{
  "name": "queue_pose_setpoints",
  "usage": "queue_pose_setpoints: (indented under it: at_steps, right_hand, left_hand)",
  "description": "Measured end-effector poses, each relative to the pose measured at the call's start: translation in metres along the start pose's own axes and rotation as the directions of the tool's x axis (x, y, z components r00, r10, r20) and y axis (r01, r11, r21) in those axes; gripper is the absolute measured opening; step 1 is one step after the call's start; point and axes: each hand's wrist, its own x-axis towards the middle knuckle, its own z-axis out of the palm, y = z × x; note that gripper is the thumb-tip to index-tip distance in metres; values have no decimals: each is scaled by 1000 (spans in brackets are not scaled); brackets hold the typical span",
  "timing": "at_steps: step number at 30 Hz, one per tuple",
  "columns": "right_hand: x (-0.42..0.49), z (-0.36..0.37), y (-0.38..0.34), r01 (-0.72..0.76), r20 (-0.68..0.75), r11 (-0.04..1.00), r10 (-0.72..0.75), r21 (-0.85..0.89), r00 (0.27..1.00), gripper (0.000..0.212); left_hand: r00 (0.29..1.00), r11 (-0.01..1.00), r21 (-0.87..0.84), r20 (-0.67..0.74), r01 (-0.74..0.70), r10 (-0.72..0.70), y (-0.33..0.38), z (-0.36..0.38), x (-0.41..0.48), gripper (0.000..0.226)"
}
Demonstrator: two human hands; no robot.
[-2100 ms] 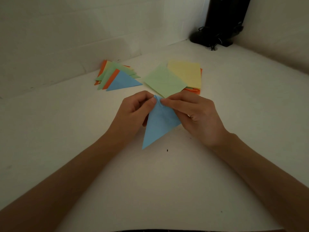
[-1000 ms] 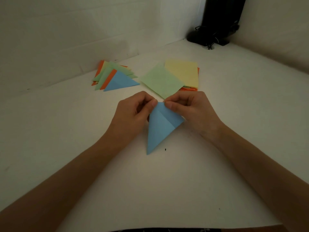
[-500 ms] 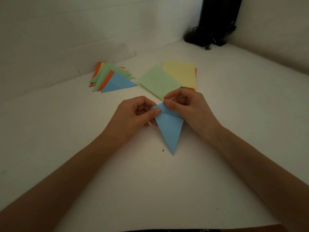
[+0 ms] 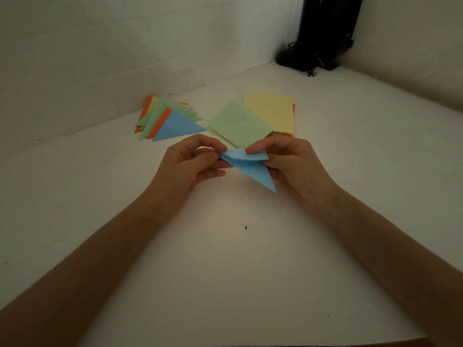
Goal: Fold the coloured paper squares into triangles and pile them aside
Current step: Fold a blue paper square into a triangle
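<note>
The white table (image 4: 225, 271) carries a stack of unfolded squares (image 4: 273, 111), a green one (image 4: 238, 125) topmost, and a pile of folded triangles (image 4: 167, 118) at far left. Above it, the left hand (image 4: 190, 169) and right hand (image 4: 293, 166) each pinch the blue folded paper (image 4: 250, 166) in a closed grip

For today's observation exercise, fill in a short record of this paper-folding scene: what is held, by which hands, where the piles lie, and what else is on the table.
held item: blue folded paper, pinched along its top edge, its point hanging down toward the right
left hand: grip on the paper's left corner
right hand: grip on the paper's right corner
finished pile: folded triangles, far left, blue one on top
unfolded squares: green sheet loose beside the yellow-topped stack
background: black stand in the far corner
</note>
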Motion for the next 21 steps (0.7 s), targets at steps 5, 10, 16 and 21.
queue_pose_setpoints:
  at_steps: [5,10,16,21]
  right_hand:
    - [-3,3,-2,56,4,990,-56,-127,998,43]
    - [-7,2,-1,189,53,912,-182,-364,982,13]
    - [-8,6,5,262,152,736,-214,-624,965,7]
    - [-5,5,4,203,130,742,-155,-639,979,11]
  left_hand:
    - [999,999,36,-48,-7,8,0,3,-1,17]
    - [995,969,228,-2,-98,101,-2,8,-3,17]
    - [988,913,378,45,-155,149,-7,11,-5,15]
    - [994,909,403,54,-105,91,-6,9,-3,16]
